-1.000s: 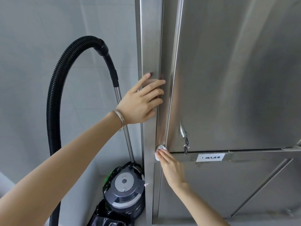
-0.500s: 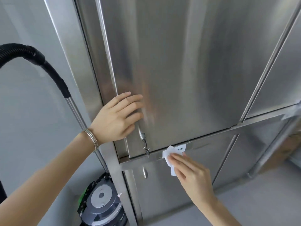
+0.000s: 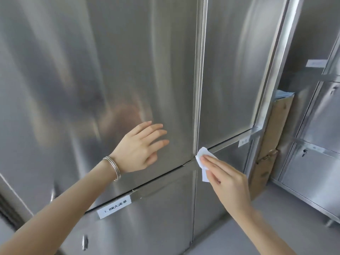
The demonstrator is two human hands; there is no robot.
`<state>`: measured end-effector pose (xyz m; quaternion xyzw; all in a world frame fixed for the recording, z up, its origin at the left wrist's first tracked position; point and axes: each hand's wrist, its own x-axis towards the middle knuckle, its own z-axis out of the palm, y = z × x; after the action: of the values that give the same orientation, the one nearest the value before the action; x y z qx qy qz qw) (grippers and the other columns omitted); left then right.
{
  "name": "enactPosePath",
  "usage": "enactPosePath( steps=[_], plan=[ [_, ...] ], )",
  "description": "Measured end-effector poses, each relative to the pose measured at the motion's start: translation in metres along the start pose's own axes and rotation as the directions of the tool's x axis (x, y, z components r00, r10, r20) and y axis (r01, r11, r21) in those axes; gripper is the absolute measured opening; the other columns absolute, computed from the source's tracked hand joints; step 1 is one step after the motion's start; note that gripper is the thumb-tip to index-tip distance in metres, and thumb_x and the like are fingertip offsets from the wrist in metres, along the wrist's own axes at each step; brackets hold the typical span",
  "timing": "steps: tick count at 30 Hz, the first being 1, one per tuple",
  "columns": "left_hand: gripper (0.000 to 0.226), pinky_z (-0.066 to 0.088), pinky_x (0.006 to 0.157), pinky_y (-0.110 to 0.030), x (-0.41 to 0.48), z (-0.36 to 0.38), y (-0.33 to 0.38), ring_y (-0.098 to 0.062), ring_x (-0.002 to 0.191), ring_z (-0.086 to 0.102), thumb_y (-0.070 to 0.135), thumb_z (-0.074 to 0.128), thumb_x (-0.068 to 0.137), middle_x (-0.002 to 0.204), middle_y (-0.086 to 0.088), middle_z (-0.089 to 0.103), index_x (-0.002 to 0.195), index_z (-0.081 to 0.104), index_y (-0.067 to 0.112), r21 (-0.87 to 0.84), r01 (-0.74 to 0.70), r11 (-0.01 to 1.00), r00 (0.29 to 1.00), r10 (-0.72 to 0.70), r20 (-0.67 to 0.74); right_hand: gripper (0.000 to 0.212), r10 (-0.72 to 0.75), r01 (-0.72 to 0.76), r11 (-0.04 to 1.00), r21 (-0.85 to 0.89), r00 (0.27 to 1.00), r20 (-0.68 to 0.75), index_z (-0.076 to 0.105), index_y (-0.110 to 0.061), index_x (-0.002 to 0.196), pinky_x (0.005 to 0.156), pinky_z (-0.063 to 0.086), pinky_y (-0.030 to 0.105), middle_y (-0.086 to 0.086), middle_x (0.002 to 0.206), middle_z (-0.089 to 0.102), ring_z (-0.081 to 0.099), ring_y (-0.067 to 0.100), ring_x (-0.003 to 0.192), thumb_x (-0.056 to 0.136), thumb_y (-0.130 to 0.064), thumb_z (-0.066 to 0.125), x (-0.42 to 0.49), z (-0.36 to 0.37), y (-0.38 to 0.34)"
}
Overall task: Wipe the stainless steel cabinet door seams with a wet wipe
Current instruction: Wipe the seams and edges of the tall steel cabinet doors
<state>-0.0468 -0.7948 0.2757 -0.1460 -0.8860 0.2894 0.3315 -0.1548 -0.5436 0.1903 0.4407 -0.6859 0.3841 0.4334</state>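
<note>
a person's right hand point(image 3: 226, 178) presses a white wet wipe point(image 3: 203, 159) flat under straight fingers, nothing pinched, at the crossing of the vertical seam point(image 3: 199, 80) and the horizontal seam point(image 3: 158, 178) of a stainless steel cabinet point(image 3: 110, 61). the left hand point(image 3: 138, 148), bracelet point(image 3: 113, 167) at the wrist, lies open with fingers spread on the upper left door, just beside the wipe. a white label point(image 3: 115, 208) sits on the rail lower left. cardboard point(image 3: 270, 146) leans at the cabinet's right edge; bare floor point(image 3: 257, 227) lies below.
</note>
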Motion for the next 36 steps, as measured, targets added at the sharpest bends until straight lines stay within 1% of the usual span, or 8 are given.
enactPosePath(
  steps=[4,9,16,21,26,32,34,36],
  plan=[
    [0.036,0.036,0.109,-0.047,0.059,0.014,0.018,-0.028,0.124,0.054,0.03,0.052,0.088,0.125,-0.006,0.063,0.118,0.068,0.019,0.039,0.055,0.998,0.998,-0.055,0.016,0.031,-0.015,0.015,0.997,0.079,1.0,-0.002,0.075,-0.015,0.103,0.065,0.056,0.026,-0.009,0.108,0.07,0.068,0.005,0.09,0.084,-0.003,0.053,0.019,-0.022,0.062],
    [0.039,0.034,0.111,-0.047,0.114,0.017,0.015,-0.026,0.127,0.053,0.039,0.052,0.091,0.127,-0.004,0.062,0.123,0.066,0.021,0.099,0.084,0.992,0.996,-0.083,-0.017,0.03,-0.041,0.043,0.991,0.128,0.999,-0.018,0.075,-0.016,0.102,0.066,0.055,0.022,-0.013,0.109,0.068,0.063,-0.001,0.095,0.086,-0.01,0.051,0.054,-0.033,0.111],
    [0.042,0.031,0.113,-0.047,0.167,0.019,-0.025,-0.025,0.129,0.048,0.038,0.05,0.091,0.132,-0.003,0.06,0.126,0.064,0.021,0.204,0.082,0.975,0.997,-0.079,-0.025,0.032,-0.103,0.122,0.975,0.188,0.989,-0.106,0.075,-0.015,0.103,0.07,0.054,0.021,-0.012,0.109,0.068,0.063,0.0,0.094,0.084,-0.007,0.051,0.116,-0.012,0.145],
    [0.044,0.03,0.113,-0.047,0.209,0.014,-0.071,-0.027,0.131,0.049,0.036,0.048,0.09,0.133,-0.004,0.059,0.128,0.063,0.02,0.296,0.082,0.952,0.997,-0.079,-0.021,0.033,-0.161,0.198,0.964,0.177,0.966,-0.202,0.076,-0.015,0.1,0.061,0.054,0.024,-0.011,0.104,0.071,0.066,0.004,0.086,0.081,-0.002,0.053,0.173,0.015,0.156],
    [0.048,0.027,0.116,-0.046,0.251,-0.007,-0.117,-0.026,0.134,0.046,0.037,0.046,0.09,0.137,-0.006,0.056,0.131,0.06,0.015,0.338,0.158,0.928,0.986,-0.13,-0.104,0.036,-0.19,0.252,0.945,0.208,0.942,-0.276,0.075,-0.012,0.102,0.062,0.055,0.027,-0.008,0.104,0.071,0.068,0.008,0.085,0.075,0.007,0.06,0.231,0.038,0.165],
    [0.067,0.022,0.118,-0.044,0.285,-0.04,-0.183,-0.024,0.141,0.035,0.047,0.044,0.089,0.15,-0.008,0.043,0.141,0.047,0.006,0.474,0.226,0.851,0.974,-0.186,-0.132,0.033,-0.338,0.418,0.901,0.111,0.841,-0.422,0.075,-0.011,0.099,0.068,0.054,0.021,-0.009,0.105,0.071,0.063,0.003,0.094,0.086,0.001,0.047,0.314,0.065,0.156],
    [0.072,0.02,0.118,-0.043,0.297,-0.051,-0.198,-0.024,0.143,0.032,0.051,0.042,0.089,0.151,-0.009,0.04,0.143,0.044,0.005,0.513,0.242,0.824,0.97,-0.202,-0.134,0.032,-0.399,0.484,0.873,0.056,0.777,-0.486,0.074,-0.009,0.102,0.079,0.051,0.017,-0.006,0.105,0.071,0.059,0.003,0.101,0.087,0.002,0.048,0.348,0.065,0.15],
    [0.075,0.019,0.119,-0.044,0.306,-0.063,-0.211,-0.024,0.144,0.03,0.054,0.041,0.088,0.153,-0.009,0.038,0.145,0.041,0.004,0.542,0.264,0.798,0.965,-0.213,-0.155,0.032,-0.412,0.509,0.86,0.04,0.738,-0.535,0.074,-0.008,0.101,0.08,0.05,0.016,-0.004,0.103,0.072,0.06,0.003,0.099,0.082,0.008,0.054,0.384,0.062,0.144]
  ],
)
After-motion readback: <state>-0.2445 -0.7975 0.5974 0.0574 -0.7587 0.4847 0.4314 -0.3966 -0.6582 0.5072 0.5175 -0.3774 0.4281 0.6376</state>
